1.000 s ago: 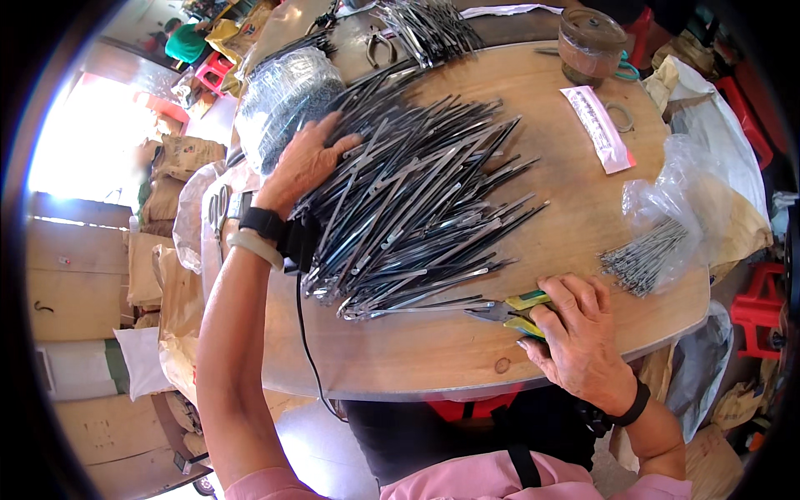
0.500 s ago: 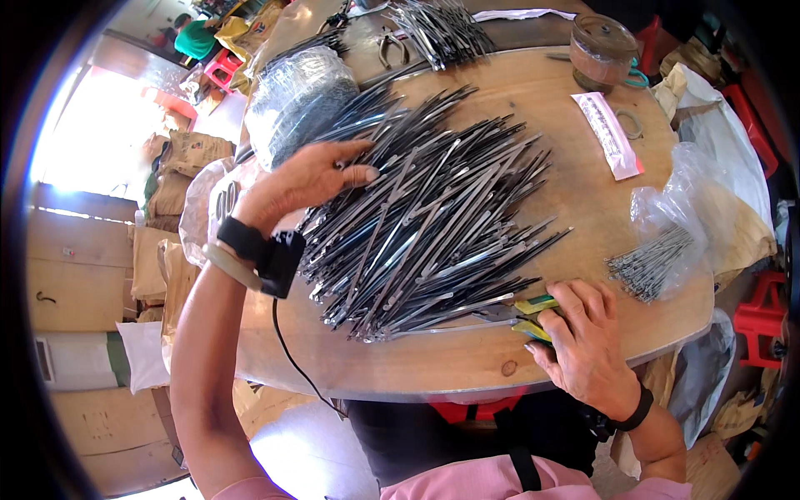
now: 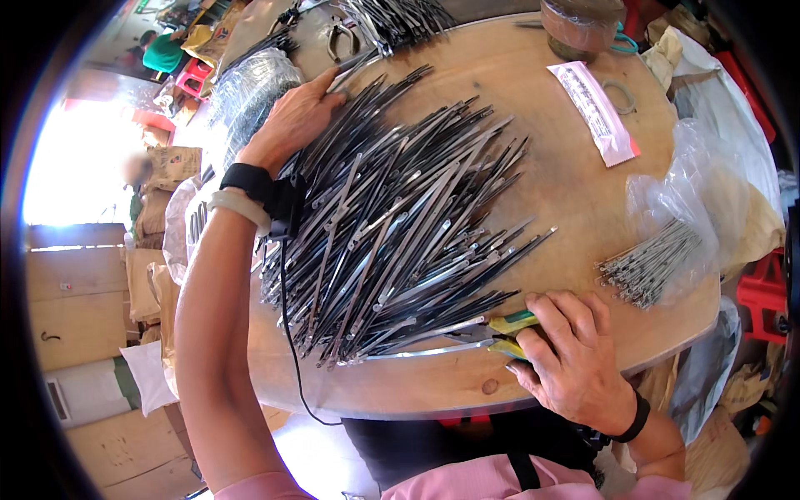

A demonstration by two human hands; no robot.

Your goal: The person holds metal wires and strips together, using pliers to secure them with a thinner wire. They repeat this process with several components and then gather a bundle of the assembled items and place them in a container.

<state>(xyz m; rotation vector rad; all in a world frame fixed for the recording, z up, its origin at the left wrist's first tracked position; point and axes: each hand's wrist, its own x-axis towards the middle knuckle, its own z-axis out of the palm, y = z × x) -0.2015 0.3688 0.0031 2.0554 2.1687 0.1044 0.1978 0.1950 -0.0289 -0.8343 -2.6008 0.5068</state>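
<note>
A big heap of thin dark metal strips (image 3: 392, 225), several with small holes at their ends, covers the middle of the round wooden table (image 3: 533, 100). My left hand (image 3: 293, 121) is over the heap's far left edge, beside a clear plastic bag of dark pieces (image 3: 250, 96). Its index finger and thumb are apart, with strips close to them; the other fingers are partly hidden. Near the front edge, my right hand (image 3: 575, 358) grips pliers with green and yellow handles (image 3: 512, 323). Their jaws point left at the heap's near right corner, next to some strip ends.
Another bundle of strips (image 3: 396, 21) and a second pair of pliers (image 3: 342, 40) lie at the back. To the right are a pink-and-white packet (image 3: 593, 112), a brown lidded jar (image 3: 582, 25) and thin metal rods (image 3: 652, 265) in clear plastic. A black cable (image 3: 292, 342) hangs from my left wrist.
My left hand has moved farther away along the heap's left side, toward its far end. My right hand keeps hold of the pliers in about the same place. The view has shifted slightly.
</note>
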